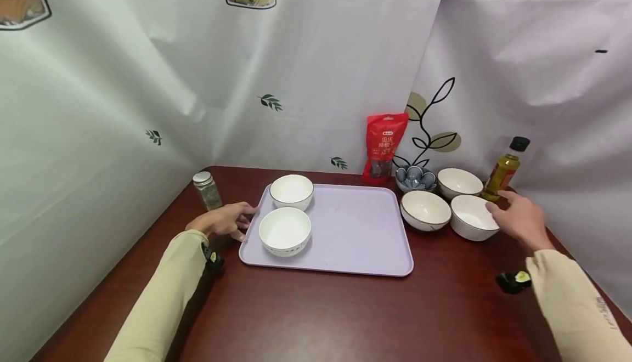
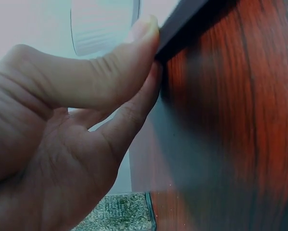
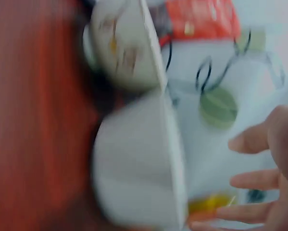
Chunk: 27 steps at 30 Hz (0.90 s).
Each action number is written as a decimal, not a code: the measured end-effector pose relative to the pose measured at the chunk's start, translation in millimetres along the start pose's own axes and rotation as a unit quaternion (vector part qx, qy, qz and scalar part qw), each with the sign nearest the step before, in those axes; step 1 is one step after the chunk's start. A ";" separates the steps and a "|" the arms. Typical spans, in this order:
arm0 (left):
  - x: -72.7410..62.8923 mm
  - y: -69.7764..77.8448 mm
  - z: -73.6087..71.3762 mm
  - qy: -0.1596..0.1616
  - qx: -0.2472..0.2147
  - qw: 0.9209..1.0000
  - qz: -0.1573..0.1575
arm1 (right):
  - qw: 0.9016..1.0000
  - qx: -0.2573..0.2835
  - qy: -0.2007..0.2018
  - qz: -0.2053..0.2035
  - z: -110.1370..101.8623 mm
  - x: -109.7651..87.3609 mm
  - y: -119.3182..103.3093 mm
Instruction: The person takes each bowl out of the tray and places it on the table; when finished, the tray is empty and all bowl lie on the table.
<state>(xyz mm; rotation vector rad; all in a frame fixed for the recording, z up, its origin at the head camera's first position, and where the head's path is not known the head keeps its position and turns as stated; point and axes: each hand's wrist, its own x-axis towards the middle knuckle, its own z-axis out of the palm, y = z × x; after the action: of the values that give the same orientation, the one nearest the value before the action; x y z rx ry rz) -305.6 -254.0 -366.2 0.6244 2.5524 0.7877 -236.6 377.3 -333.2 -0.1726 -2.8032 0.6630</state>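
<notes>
My left hand (image 1: 224, 220) pinches the left edge of a pale lilac tray (image 1: 360, 230); the left wrist view shows the thumb (image 2: 117, 67) at its rim. On the tray's left part stand two white bowls, the rear one (image 1: 292, 191) and the front one (image 1: 285, 231) close together. My right hand (image 1: 522, 220) reaches over the right rim of a ribbed white bowl (image 1: 473, 219), fingers spread and holding nothing. Just beyond the fingers is an oil bottle (image 1: 502, 173) with a black cap. The right wrist view is blurred.
Beside the ribbed bowl stand a patterned bowl (image 1: 425, 212), another white bowl (image 1: 459, 182) and a blue petal-shaped bowl (image 1: 416, 177). A red packet (image 1: 384, 147) leans at the back against the curtain (image 1: 316, 88). Left of the tray is a spice jar (image 1: 208, 191).
</notes>
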 end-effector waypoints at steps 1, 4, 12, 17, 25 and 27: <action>1.1 0.7 0.1 -0.002 0.006 1.000 0.000 | 0.999 -0.013 0.045 -0.021 3.0 -1.6 -11.9; 3.7 2.2 0.8 -0.001 0.004 1.000 -0.008 | 0.989 0.018 0.120 -0.088 15.2 -5.7 -55.7; 3.4 7.2 -0.3 0.013 0.026 0.999 -0.038 | 0.946 0.224 -0.150 -0.181 85.2 -21.4 -178.0; 1.9 8.1 -7.5 0.012 0.038 0.999 -0.036 | 0.869 0.359 -0.320 -0.113 130.6 -36.2 -234.0; 2.4 11.5 -3.5 0.016 0.046 0.998 -0.036 | 0.819 0.437 -0.368 -0.055 169.5 -46.4 -271.1; 0.8 12.7 -0.5 0.017 0.047 0.998 -0.036 | 0.814 0.445 -0.370 -0.052 174.6 -47.9 -272.3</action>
<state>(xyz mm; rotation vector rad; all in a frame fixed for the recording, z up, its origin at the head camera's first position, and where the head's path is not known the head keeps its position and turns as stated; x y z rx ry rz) -302.8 -244.4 -358.3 0.5505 2.6389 0.6619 -253.5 52.9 -370.8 0.5245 -2.6815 2.3046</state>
